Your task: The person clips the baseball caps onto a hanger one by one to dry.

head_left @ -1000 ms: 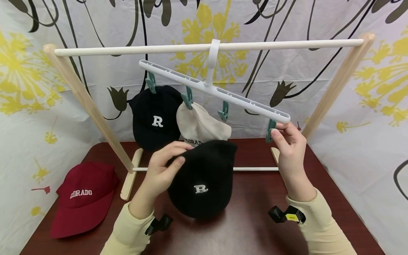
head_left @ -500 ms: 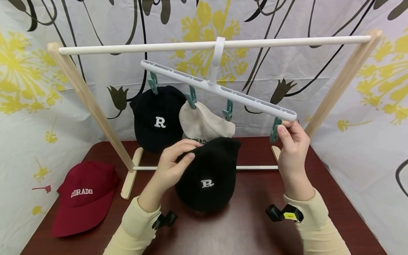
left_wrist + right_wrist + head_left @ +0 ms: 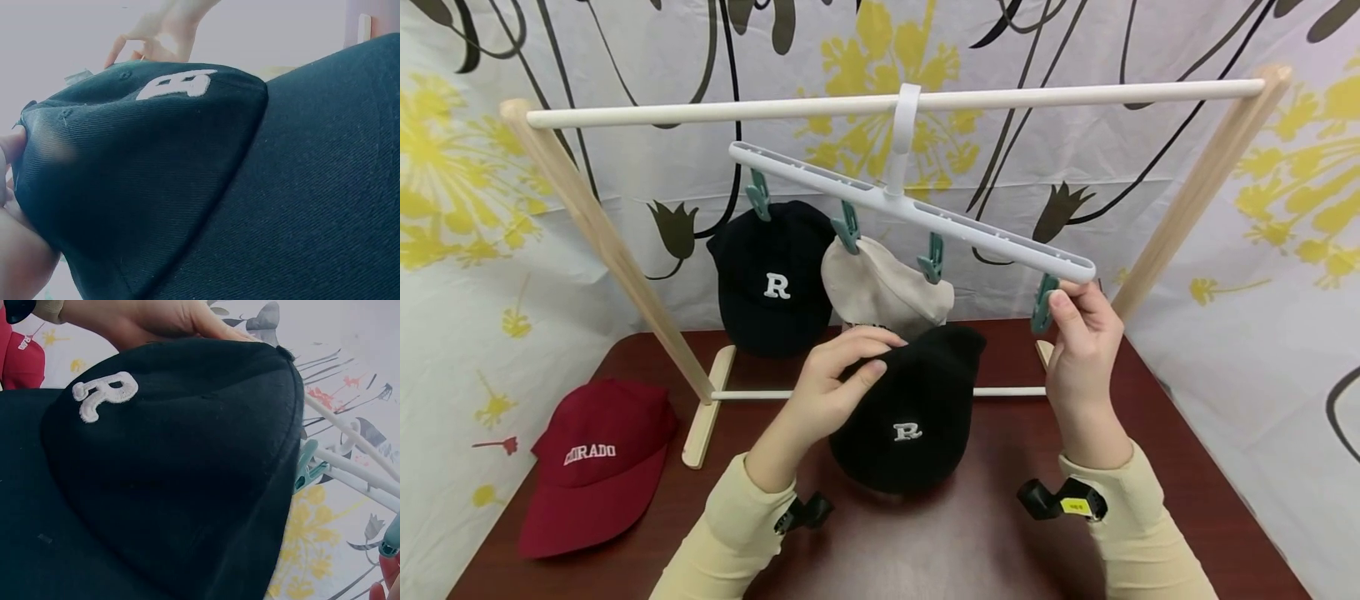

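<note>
Black cap held above the bench, its upper left edge pinched by the fingers of the left hand. It lies below and left of the green end clip, apart from it; the right hand pinches that clip.

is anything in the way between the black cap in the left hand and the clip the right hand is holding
Nothing visible does: in the head view, an open gap separates the held black cap from the green clip in the right hand. The beige cap hangs behind, left of that gap.
</note>
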Demonstrator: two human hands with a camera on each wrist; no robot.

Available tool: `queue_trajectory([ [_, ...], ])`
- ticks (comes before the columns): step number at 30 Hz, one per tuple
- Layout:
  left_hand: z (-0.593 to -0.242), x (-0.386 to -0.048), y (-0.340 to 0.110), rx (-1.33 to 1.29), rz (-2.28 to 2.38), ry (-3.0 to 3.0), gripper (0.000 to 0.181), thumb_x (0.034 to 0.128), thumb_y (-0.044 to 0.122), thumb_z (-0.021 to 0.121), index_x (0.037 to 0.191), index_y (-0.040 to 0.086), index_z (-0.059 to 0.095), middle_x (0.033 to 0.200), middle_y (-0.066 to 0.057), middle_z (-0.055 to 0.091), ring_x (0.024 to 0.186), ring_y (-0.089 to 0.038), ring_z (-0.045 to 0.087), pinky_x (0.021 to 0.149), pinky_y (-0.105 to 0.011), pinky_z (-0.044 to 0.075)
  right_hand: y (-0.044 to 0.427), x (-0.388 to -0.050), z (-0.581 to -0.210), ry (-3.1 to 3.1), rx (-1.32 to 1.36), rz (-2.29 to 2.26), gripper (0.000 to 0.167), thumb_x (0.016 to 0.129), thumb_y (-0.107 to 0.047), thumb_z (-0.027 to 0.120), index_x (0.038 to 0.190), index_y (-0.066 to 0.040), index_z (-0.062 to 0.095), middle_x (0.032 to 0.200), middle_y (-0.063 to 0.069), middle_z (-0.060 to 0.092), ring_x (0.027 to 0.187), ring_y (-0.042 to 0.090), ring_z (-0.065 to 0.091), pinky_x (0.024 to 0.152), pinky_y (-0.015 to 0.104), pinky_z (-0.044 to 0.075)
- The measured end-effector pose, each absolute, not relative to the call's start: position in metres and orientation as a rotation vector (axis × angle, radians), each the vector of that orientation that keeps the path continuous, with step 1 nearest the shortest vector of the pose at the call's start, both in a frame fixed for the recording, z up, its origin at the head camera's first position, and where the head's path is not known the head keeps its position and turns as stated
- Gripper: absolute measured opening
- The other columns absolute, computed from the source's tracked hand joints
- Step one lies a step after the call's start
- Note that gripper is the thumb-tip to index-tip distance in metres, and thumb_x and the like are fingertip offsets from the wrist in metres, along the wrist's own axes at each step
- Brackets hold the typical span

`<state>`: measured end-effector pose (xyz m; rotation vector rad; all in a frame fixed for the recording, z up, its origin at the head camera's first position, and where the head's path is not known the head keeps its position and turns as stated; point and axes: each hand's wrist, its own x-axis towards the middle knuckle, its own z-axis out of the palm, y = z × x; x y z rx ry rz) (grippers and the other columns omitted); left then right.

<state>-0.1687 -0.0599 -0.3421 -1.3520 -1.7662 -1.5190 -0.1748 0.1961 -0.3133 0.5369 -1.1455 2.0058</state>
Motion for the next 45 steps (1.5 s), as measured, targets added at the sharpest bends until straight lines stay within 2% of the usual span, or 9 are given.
queue_trajectory([
  [8, -0.343, -0.170, -0.047, -1.432, -1.513, -1.743, 0.014, 0.0971, 0.010, 0.057, 0.098, 0.000, 0.066, 0.109, -0.016, 0.064, 0.106, -0.028, 0.059, 0.090, -0.038, 0.046, 0.192, -0.171, -0.312, -1.147, 0.558, 2.013, 0.009, 0.086, 0.010, 0.056, 0.086, 0.014, 0.063, 0.073, 0.009, 0.056, 0.059, 0.015, 0.047, 0.055, 0.022, 0.040],
  [12, -0.344, -0.172, -0.043, -1.433, -1.504, -1.740, 0.009, 0.0937, 0.002, 0.059, 0.098, 0.000, 0.066, 0.108, -0.015, 0.064, 0.105, -0.027, 0.059, 0.089, -0.038, 0.047, 0.190, -0.170, -0.312, -1.148, 0.575, 2.016, 0.009, 0.087, 0.007, 0.059, 0.087, 0.016, 0.062, 0.073, 0.008, 0.056, 0.058, 0.014, 0.047, 0.054, 0.022, 0.040],
  [18, -0.343, -0.176, -0.037, -1.426, -1.486, -1.759, 0.018, 0.0864, -0.012, 0.060, 0.099, -0.001, 0.067, 0.107, -0.015, 0.065, 0.104, -0.025, 0.059, 0.090, -0.038, 0.046, 0.187, -0.169, -0.311, -1.175, 0.592, 2.025, 0.008, 0.088, 0.009, 0.056, 0.087, 0.013, 0.064, 0.072, 0.008, 0.058, 0.059, 0.014, 0.050, 0.056, 0.022, 0.041],
  [25, -0.343, -0.182, -0.027, -1.425, -1.420, -1.757, 0.017, 0.0848, -0.010, 0.063, 0.098, -0.001, 0.068, 0.105, -0.012, 0.067, 0.104, -0.024, 0.060, 0.092, -0.038, 0.043, 0.184, -0.166, -0.311, -1.188, 0.581, 2.031, 0.010, 0.088, 0.011, 0.054, 0.088, 0.013, 0.064, 0.077, 0.010, 0.061, 0.064, 0.014, 0.053, 0.060, 0.022, 0.043],
  [32, -0.347, -0.186, -0.021, -1.421, -1.381, -1.770, 0.017, 0.0844, -0.008, 0.064, 0.099, 0.000, 0.069, 0.105, -0.011, 0.067, 0.105, -0.022, 0.059, 0.092, -0.038, 0.041, 0.183, -0.164, -0.311, -1.183, 0.595, 2.014, 0.010, 0.089, 0.006, 0.059, 0.087, 0.015, 0.061, 0.075, 0.009, 0.058, 0.060, 0.015, 0.050, 0.056, 0.022, 0.042],
  [40, -0.348, -0.191, -0.016, -1.400, -1.367, -1.772, 0.016, 0.0855, -0.006, 0.064, 0.099, 0.000, 0.069, 0.105, -0.011, 0.067, 0.107, -0.022, 0.058, 0.095, -0.038, 0.040, 0.176, -0.160, -0.308, -1.169, 0.581, 2.047, 0.012, 0.088, 0.000, 0.065, 0.089, 0.012, 0.064, 0.082, 0.012, 0.063, 0.074, 0.018, 0.057, 0.068, 0.025, 0.046],
  [45, -0.349, -0.193, -0.011, -1.392, -1.350, -1.807, 0.015, 0.0871, -0.005, 0.063, 0.101, 0.000, 0.069, 0.106, -0.010, 0.067, 0.108, -0.021, 0.057, 0.097, -0.036, 0.040, 0.172, -0.158, -0.308, -1.156, 0.560, 2.064, 0.009, 0.090, 0.007, 0.057, 0.090, 0.011, 0.065, 0.083, 0.011, 0.063, 0.075, 0.019, 0.057, 0.072, 0.027, 0.046],
])
